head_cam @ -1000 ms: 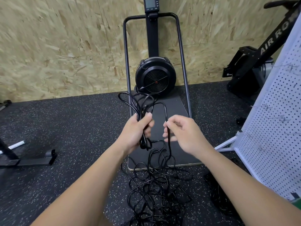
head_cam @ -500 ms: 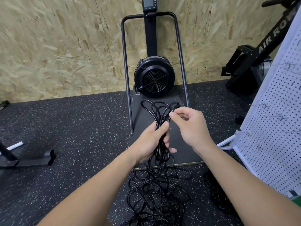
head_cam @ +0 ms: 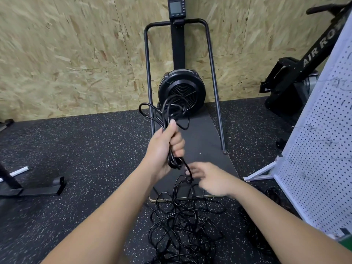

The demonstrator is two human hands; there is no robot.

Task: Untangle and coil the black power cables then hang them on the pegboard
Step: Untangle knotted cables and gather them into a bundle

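Note:
My left hand [head_cam: 167, 147] is fisted around a bundle of black cable loops [head_cam: 167, 111] that stick up above the fist. From the fist one strand runs down to my right hand [head_cam: 211, 178], which is lower, blurred, and pinches that strand near the fingertips. Below both hands a tangled heap of black power cables [head_cam: 182, 225] lies on the speckled rubber floor. The white pegboard [head_cam: 323, 149] stands at the right on a white stand, nothing black hanging on the part I see.
A black fan-wheel exercise machine [head_cam: 182, 90] with a tube frame and flat board stands straight ahead against the chipboard wall. An air rower [head_cam: 297, 73] stands at the back right. A black metal foot [head_cam: 34, 189] lies at the left. Another dark cable pile [head_cam: 255, 233] lies by the pegboard's base.
My left hand has risen with the loop bundle. My right hand has dropped from the top of the loops to below the left fist, now on the trailing strand.

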